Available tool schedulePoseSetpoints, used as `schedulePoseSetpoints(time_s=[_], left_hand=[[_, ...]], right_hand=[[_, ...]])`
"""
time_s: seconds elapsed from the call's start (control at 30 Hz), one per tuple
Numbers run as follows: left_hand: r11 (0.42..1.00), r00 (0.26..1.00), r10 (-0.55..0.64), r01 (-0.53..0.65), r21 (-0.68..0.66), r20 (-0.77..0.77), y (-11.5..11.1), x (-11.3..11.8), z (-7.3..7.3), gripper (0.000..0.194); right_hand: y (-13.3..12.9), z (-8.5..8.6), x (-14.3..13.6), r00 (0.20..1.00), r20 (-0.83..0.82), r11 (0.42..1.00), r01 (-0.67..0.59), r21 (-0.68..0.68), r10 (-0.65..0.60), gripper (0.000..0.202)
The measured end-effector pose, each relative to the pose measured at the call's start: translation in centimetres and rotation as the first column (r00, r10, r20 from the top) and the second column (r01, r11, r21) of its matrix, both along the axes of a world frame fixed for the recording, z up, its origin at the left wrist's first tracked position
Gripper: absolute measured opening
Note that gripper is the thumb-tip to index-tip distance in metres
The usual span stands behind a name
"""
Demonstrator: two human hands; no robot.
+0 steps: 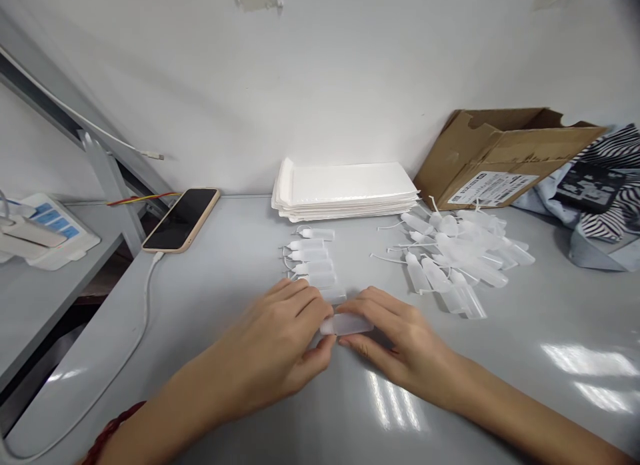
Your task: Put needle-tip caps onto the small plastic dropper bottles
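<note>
Between my hands is a small translucent squeeze bottle (352, 324), lying level just above or on the table. My right hand (400, 332) grips its body between thumb and fingers. At the bottle's left end, the fingers of my left hand (285, 335) are closed round the tip, which they hide. Just beyond my left hand, several like bottles (314, 266) lie in a column, thin tips pointing left. A loose heap of more such bottles (460, 248), some with strap-like caps, is to the right.
Against the wall stands a stack of white padded envelopes (350, 188). An open cardboard box (500, 158) and crumpled clothing (600, 192) are at the back right. A phone (183, 218) with a white charging cable (145, 305) lies at the left, near a power strip (55, 228).
</note>
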State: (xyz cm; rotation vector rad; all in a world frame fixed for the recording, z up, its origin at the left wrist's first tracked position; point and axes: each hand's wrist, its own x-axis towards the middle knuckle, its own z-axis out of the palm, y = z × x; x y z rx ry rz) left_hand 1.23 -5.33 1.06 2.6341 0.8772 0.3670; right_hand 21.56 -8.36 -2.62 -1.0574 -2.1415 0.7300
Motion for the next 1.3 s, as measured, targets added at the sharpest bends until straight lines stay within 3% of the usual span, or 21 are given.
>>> schedulePoseSetpoints(time_s=[0.13,0.2,0.4,0.53,0.63,0.73,0.87,1.1,1.2,1.3], left_hand=[[0.968,0.994,0.094,-0.104,-0.23,-0.051,-0.1,-0.2,1.0,0.008],[0.949,0.988,0.121,-0.144,-0.279,-0.1,0.0,-0.3,1.1,0.014],[0.965,0.978,0.117,-0.154,-0.214,-0.174,0.7,-0.5,0.2,0.016],[0.964,0.976,0.136,-0.17,-0.205,-0.168,0.7,-0.7,0.0,0.015],[0.959,0.964,0.211,-0.236,-0.156,-0.16,0.7,-0.8,0.3,0.018],[0.944,0.944,0.305,-0.317,-0.092,-0.127,0.7,-0.8,0.5,0.019],[0.938,0.938,0.337,-0.342,-0.062,-0.08,0.7,-0.6,0.5,0.019],[0.988,0.989,0.099,-0.111,-0.106,-0.106,0.2,-0.1,-0.8,0.008],[0.986,0.981,0.091,-0.113,-0.126,-0.171,0.2,0.1,-1.3,0.011],[0.984,0.973,0.124,-0.145,-0.099,-0.193,0.4,0.1,-1.4,0.011]], right_hand=[[-0.1,0.1,0.0,0.999,0.041,0.999,-0.008,0.036,0.007,0.02],[-0.1,0.0,0.0,0.994,0.112,0.998,-0.005,0.064,-0.002,0.021],[0.0,-0.8,-0.3,0.924,0.372,0.957,-0.026,0.29,-0.087,0.029],[0.1,-1.0,-0.5,0.895,0.395,0.867,-0.019,0.498,-0.207,0.027],[0.1,-0.8,-0.4,0.888,0.381,0.819,-0.01,0.574,-0.257,0.027],[0.1,-0.8,-0.2,0.887,0.372,0.812,0.007,0.584,-0.275,0.025],[0.0,-1.3,-0.3,0.908,0.333,0.851,0.045,0.523,-0.253,0.027],[-0.1,-1.0,-0.3,0.963,0.204,0.94,0.102,0.326,-0.175,0.015],[0.6,0.0,0.7,0.946,0.193,0.912,0.177,0.371,-0.262,0.016],[1.5,1.1,2.4,0.822,0.266,0.813,0.348,0.467,-0.504,0.018]])
